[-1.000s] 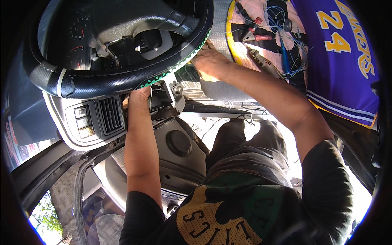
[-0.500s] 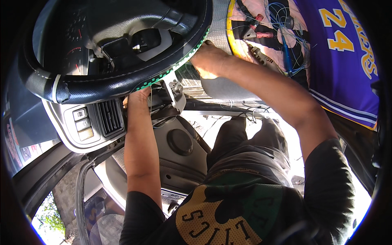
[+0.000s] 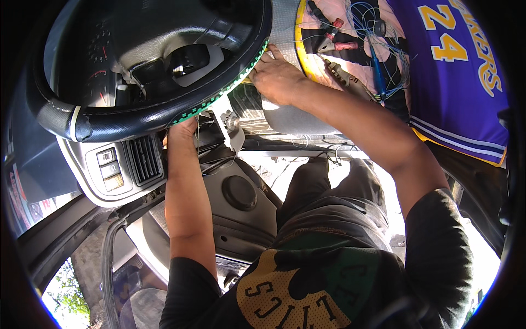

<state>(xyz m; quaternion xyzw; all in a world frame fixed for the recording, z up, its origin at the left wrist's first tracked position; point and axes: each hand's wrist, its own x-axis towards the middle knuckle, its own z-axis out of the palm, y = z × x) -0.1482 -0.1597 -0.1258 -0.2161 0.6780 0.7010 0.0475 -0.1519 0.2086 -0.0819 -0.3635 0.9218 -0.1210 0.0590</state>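
Note:
Beneath the lower rim of the black steering wheel (image 3: pixel 123 125), my left hand (image 3: pixel 183 129) reaches up toward the column. Its fingers are hidden by the rim, so I cannot see what it touches. My right hand (image 3: pixel 276 79) is at the wheel's right side, beside the green-patterned edge (image 3: pixel 241 82). A couple of its fingers show slightly apart, with other tips out of sight behind the rim. A small yellow patch by that hand is too little to identify. Between the hands hangs a pale bracket-like part (image 3: pixel 233 131) under the column, with thin wires near it.
On the seat at the right lie red-handled clips (image 3: pixel 344 46), a coil of blue wire (image 3: pixel 364 19), a blue pen-like tool (image 3: pixel 378 71) and a beige tool (image 3: pixel 350 79). A purple jersey (image 3: pixel 449 82) covers the seat beside them. An air vent (image 3: pixel 144 159) and the open door (image 3: pixel 219 203) are at the left.
My right hand has shifted slightly up and left along the rim, and its fingers now show more spread. My left hand stays under the wheel. The whole view has moved a little.

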